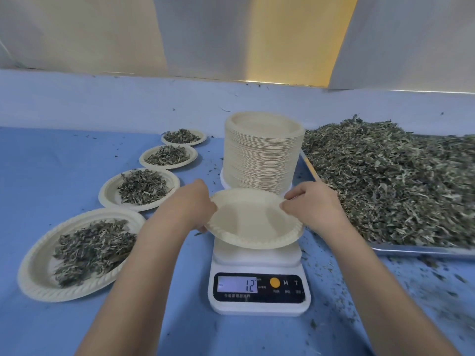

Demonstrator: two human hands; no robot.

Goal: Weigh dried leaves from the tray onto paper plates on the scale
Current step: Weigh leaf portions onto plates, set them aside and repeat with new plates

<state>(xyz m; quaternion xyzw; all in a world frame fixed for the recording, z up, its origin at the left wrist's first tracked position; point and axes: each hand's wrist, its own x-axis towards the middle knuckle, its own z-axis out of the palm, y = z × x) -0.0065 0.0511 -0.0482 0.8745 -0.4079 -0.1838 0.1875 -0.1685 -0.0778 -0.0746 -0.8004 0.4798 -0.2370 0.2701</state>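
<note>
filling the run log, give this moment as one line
left hand, right hand: grip empty plate | over scale | four filled plates aside

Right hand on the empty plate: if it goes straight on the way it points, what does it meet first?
Most likely the tall stack of paper plates, just beyond the right hand, whose fingers pinch the rim of the empty plate. With one view, the gap between them is unclear.

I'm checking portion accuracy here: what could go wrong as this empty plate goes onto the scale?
The scale reads minus 12, so a plate of a different weight might not zero it. The empty paper plate, held by the left hand and right hand, is close to the plate stack; a rim touching it could skew the reading.
</note>
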